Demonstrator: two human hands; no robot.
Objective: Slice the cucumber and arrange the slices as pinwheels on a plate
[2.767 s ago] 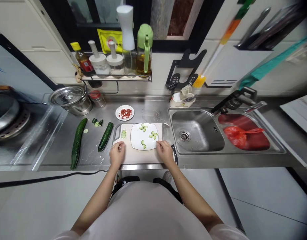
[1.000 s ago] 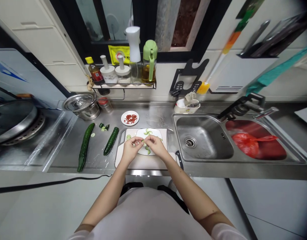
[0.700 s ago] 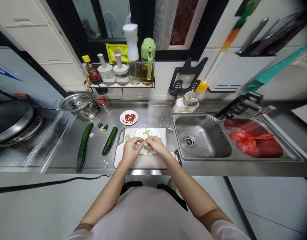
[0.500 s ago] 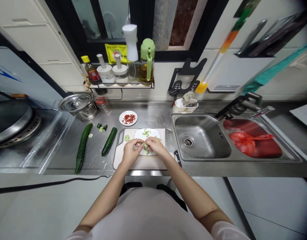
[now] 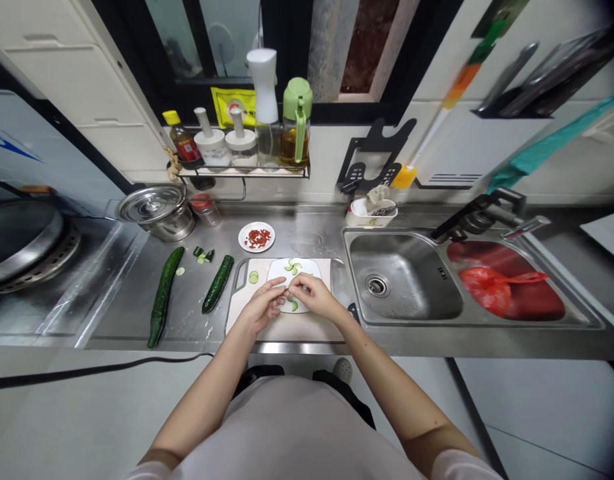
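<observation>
My left hand (image 5: 263,307) hovers over the left edge of a white plate (image 5: 273,269), fingers spread apart. My right hand (image 5: 313,297) is over the plate's right side, thumb and fingertips pinched together; whatever lies between them is too small to make out. Curved cucumber slices (image 5: 293,267) form clusters on the plate, partly covered by my hands. Beneath the plate is a pale cutting board (image 5: 301,330), with a small stack of round cucumber slices (image 5: 253,277) on its left part. A black knife handle (image 5: 354,312) shows past my right wrist.
Left of the board lie a cut cucumber (image 5: 218,285), a longer cucumber (image 5: 165,297) and small cucumber pieces (image 5: 203,255). Behind it stands a small dish of chopped red bits (image 5: 257,237). A steel sink (image 5: 404,273) is at right, a lidded pot (image 5: 159,212) at back left.
My left hand has drawn slightly left and down, its fingers opening away from the right fingertips. My right hand stays pinched above the plate.
</observation>
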